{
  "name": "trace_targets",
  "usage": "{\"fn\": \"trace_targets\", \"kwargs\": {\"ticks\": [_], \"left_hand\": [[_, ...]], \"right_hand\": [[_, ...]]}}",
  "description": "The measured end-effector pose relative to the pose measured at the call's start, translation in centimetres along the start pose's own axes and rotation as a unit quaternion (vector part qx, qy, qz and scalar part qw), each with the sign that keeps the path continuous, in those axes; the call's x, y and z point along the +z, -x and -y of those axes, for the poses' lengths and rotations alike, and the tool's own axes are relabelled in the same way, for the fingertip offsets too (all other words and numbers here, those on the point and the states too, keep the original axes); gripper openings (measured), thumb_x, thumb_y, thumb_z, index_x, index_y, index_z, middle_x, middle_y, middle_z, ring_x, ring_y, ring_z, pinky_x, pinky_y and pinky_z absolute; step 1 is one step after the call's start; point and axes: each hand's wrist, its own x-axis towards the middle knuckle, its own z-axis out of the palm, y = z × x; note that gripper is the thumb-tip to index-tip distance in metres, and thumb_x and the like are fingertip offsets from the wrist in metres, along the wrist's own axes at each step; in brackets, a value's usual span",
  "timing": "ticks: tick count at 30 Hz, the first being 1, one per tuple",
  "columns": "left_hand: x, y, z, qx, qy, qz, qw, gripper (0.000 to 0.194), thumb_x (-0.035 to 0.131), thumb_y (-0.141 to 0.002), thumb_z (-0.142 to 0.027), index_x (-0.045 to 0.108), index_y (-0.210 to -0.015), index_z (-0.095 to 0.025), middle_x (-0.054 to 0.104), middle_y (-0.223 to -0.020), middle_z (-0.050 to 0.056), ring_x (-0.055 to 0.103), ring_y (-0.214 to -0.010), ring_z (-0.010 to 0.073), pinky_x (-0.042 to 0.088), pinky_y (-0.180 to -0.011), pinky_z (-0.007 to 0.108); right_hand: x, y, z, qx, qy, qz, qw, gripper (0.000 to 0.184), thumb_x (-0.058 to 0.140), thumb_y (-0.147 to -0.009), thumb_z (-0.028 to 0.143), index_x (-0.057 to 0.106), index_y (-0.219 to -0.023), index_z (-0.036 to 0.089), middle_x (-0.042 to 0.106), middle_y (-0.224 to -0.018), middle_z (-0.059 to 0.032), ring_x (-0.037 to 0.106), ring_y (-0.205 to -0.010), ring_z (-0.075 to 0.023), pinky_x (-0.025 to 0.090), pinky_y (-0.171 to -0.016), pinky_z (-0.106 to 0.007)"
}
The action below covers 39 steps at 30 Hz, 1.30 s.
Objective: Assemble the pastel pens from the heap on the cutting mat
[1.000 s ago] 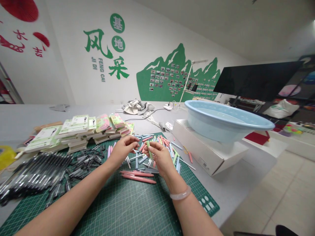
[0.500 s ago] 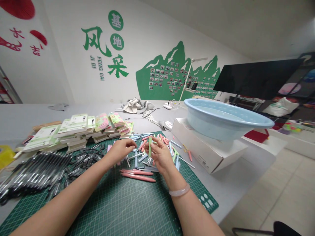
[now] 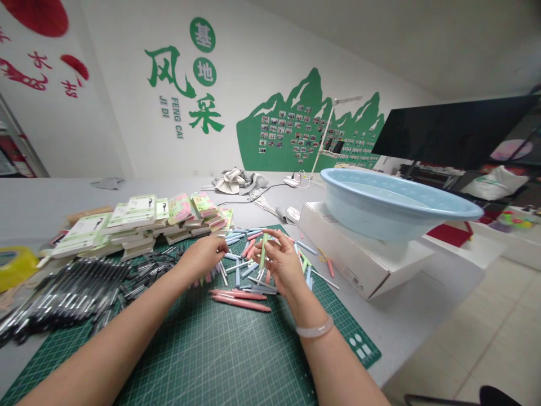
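My right hand [image 3: 282, 264] holds a light green pen barrel [image 3: 264, 251] nearly upright between thumb and fingers. A pale bracelet circles that wrist. My left hand [image 3: 203, 252] is over the left side of the pile, its fingers bent together; whatever lies between them is hidden. Around and beneath both hands spread loose pen parts [image 3: 238, 275] in blue, pink, green and white. Closer to me, pink pens [image 3: 243, 303] lie side by side on the green cutting mat [image 3: 220, 355].
Left of the pile lie many black pens [image 3: 71, 290] and stacked small boxes [image 3: 139, 211]. Yellow tape [image 3: 17, 266] sits at the far left. A blue basin [image 3: 380, 208] rests on a white box [image 3: 355, 254] at the right. Cloths [image 3: 236, 181] and a cable lie behind.
My left hand has shifted slightly left and down over the pile. The green barrel in my right hand tilts a little more. The whole view has swung slightly left.
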Motion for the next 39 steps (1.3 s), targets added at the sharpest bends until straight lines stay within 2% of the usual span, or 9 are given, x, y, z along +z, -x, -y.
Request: {"fn": "trace_targets", "kwargs": {"ticks": [4, 10, 14, 18, 23, 28, 31, 35, 39], "left_hand": [[0.5, 0.1, 0.3, 0.016, -0.024, -0.012, 1.000, 0.020, 0.052, -0.072, -0.020, 0.070, -0.081, -0.024, 0.065, -0.088, 0.006, 0.056, -0.090, 0.0218, 0.040, -0.077, 0.028], [1.5, -0.9, 0.2, 0.025, -0.014, -0.030, 0.999, 0.018, 0.052, -0.073, -0.020, 0.069, -0.077, -0.025, 0.065, -0.086, 0.006, 0.056, -0.088, 0.0222, 0.039, -0.073, 0.029], [2.1, -2.5, -0.6, 0.047, -0.002, -0.010, 0.999, 0.014, 0.057, -0.071, -0.021, 0.070, -0.074, -0.023, 0.065, -0.082, 0.006, 0.056, -0.086, 0.0218, 0.039, -0.074, 0.029], [2.6, -3.6, -1.5, 0.065, 0.000, 0.016, 0.998, 0.010, 0.063, -0.067, -0.024, 0.071, -0.072, -0.025, 0.066, -0.078, 0.004, 0.058, -0.081, 0.0212, 0.039, -0.070, 0.027], [3.2, -3.7, -2.2, 0.069, -0.017, 0.025, 0.997, 0.012, 0.058, -0.066, -0.020, 0.069, -0.066, -0.024, 0.067, -0.074, 0.005, 0.058, -0.075, 0.0212, 0.037, -0.064, 0.027], [2.9, -3.5, -2.4, 0.090, -0.017, 0.017, 0.996, 0.012, 0.055, -0.070, -0.023, 0.067, -0.069, -0.024, 0.067, -0.078, 0.005, 0.058, -0.080, 0.0211, 0.037, -0.066, 0.027], [2.2, -3.4, -2.2, 0.097, -0.013, 0.010, 0.995, 0.009, 0.056, -0.071, -0.026, 0.065, -0.071, -0.024, 0.066, -0.077, 0.004, 0.058, -0.076, 0.0197, 0.037, -0.065, 0.026], [1.2, -2.9, -2.0, 0.097, 0.086, -0.027, 0.991, 0.012, 0.054, -0.072, -0.027, 0.064, -0.078, -0.023, 0.066, -0.075, 0.001, 0.058, -0.071, 0.0165, 0.039, -0.065, 0.025], [0.2, -1.9, -2.4, 0.052, 0.271, -0.077, 0.958, 0.022, 0.055, -0.073, -0.029, 0.062, -0.093, -0.020, 0.066, -0.077, 0.002, 0.059, -0.071, 0.0159, 0.044, -0.068, 0.027]], "right_hand": [[0.3, 0.1, -0.1, 0.004, -0.008, -0.014, 1.000, 0.031, 0.068, -0.072, 0.023, 0.059, -0.102, 0.023, 0.066, -0.081, -0.0019, 0.064, -0.070, -0.0158, 0.054, -0.071, -0.035], [0.1, -0.2, -0.2, 0.011, -0.018, -0.045, 0.999, 0.033, 0.070, -0.068, 0.024, 0.060, -0.100, 0.024, 0.067, -0.080, -0.0015, 0.065, -0.069, -0.0159, 0.054, -0.072, -0.036], [-0.5, -0.4, -0.4, 0.014, -0.035, -0.084, 0.996, 0.035, 0.071, -0.066, 0.021, 0.059, -0.099, 0.023, 0.068, -0.077, -0.0013, 0.064, -0.066, -0.0150, 0.054, -0.070, -0.034], [-0.8, -0.6, -0.5, 0.011, -0.038, -0.088, 0.995, 0.035, 0.070, -0.066, 0.021, 0.058, -0.099, 0.022, 0.068, -0.078, -0.0024, 0.064, -0.065, -0.0153, 0.054, -0.068, -0.034], [-0.9, -0.7, -0.5, 0.005, -0.040, -0.095, 0.995, 0.036, 0.070, -0.065, 0.020, 0.058, -0.099, 0.022, 0.068, -0.075, -0.0014, 0.065, -0.065, -0.0156, 0.054, -0.068, -0.034], [-0.8, -0.6, -0.3, 0.006, -0.057, -0.090, 0.994, 0.036, 0.070, -0.065, 0.020, 0.058, -0.099, 0.022, 0.068, -0.074, -0.0014, 0.065, -0.066, -0.0168, 0.054, -0.069, -0.036], [-0.8, -0.6, -0.2, 0.007, -0.071, -0.095, 0.993, 0.036, 0.070, -0.065, 0.019, 0.057, -0.098, 0.022, 0.068, -0.074, -0.0016, 0.066, -0.067, -0.0169, 0.054, -0.071, -0.037], [-0.7, -0.6, 0.0, 0.003, -0.073, -0.100, 0.992, 0.035, 0.070, -0.066, 0.019, 0.058, -0.099, 0.022, 0.068, -0.074, -0.0017, 0.066, -0.069, -0.0172, 0.054, -0.072, -0.038], [-0.2, -0.3, 0.2, -0.028, -0.048, -0.067, 0.996, 0.038, 0.069, -0.069, 0.023, 0.058, -0.105, 0.023, 0.068, -0.080, -0.0015, 0.066, -0.070, -0.0165, 0.054, -0.074, -0.037]]}}
